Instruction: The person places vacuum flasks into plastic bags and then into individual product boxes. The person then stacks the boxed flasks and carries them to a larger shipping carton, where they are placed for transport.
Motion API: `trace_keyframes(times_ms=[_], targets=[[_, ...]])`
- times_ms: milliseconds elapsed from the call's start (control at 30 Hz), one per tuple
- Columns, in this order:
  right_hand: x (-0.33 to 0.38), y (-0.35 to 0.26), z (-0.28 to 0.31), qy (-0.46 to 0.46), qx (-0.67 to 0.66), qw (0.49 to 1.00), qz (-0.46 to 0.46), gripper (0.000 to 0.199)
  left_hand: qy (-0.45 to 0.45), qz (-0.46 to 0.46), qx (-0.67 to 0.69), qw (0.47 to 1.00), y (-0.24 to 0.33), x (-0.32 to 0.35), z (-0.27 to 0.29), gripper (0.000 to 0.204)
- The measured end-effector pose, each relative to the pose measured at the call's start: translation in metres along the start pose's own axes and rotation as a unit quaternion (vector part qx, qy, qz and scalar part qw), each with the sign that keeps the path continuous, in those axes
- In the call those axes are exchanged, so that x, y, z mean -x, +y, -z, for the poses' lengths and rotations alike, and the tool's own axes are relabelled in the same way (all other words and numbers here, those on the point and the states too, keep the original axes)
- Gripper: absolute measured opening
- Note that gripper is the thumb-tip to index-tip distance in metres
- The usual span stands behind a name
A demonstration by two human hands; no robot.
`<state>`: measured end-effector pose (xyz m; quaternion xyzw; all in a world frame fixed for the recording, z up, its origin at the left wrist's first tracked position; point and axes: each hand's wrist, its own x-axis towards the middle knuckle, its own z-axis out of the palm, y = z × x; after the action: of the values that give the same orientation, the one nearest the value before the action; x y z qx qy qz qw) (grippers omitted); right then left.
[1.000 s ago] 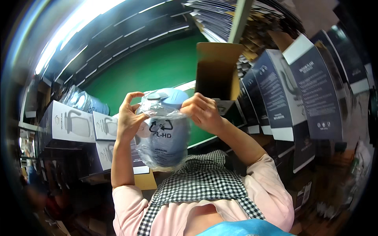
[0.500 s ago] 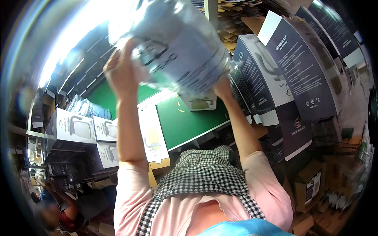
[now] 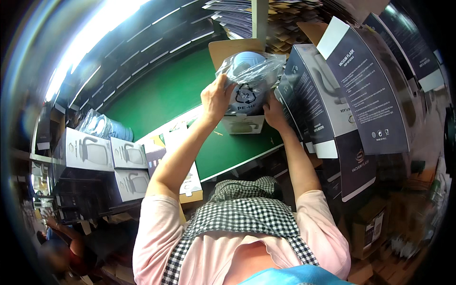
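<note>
A light-blue flask (image 3: 249, 61) in a clear plastic bag (image 3: 247, 85) stands at the mouth of a small open carton (image 3: 243, 126). Its lower end is hidden behind the carton's front wall. My left hand (image 3: 216, 97) is closed on the bag's left side, thumb and fingers gathering the film. At the carton's upper right edge, my right hand (image 3: 275, 114) is closed, thumb toward the bag and the other fingers mostly hidden. The carton's brown back flap (image 3: 228, 50) stands raised behind the bag.
The carton rests on a green tabletop (image 3: 223, 154). Tall dark printed boxes (image 3: 370, 90) crowd the right side. Stacked flask boxes (image 3: 89, 151) and more bagged flasks (image 3: 107, 127) stand at left. Flat cartons (image 3: 304, 23) are piled at the back. A person (image 3: 76, 242) is at lower left.
The bagged flask has come down from high up, turning upright into the carton's mouth. My left hand moved right and down with it; my right hand shifted slightly down.
</note>
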<state>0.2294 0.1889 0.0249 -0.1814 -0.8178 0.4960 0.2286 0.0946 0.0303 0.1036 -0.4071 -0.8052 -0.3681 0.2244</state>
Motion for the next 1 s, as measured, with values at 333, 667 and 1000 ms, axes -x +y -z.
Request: trace_keyframes(times_ms=[333, 667, 1000], targets=[[0.017, -0.050, -0.013, 0.231, 0.258, 0.910, 0.227, 0.054, -0.007, 0.122, 0.091, 0.988, 0.024, -0.043, 0.038, 0.030], [0.056, -0.065, -0.067, 0.040, 0.205, 0.933, 0.293, 0.028, 0.044, 0.131, 0.047, 0.989, 0.051, -0.063, 0.051, 0.032], [0.056, -0.047, -0.057, 0.021, 0.226, 0.909, 0.350, 0.051, -0.040, 0.085, -0.002, 0.996, -0.031, 0.031, 0.006, 0.031]])
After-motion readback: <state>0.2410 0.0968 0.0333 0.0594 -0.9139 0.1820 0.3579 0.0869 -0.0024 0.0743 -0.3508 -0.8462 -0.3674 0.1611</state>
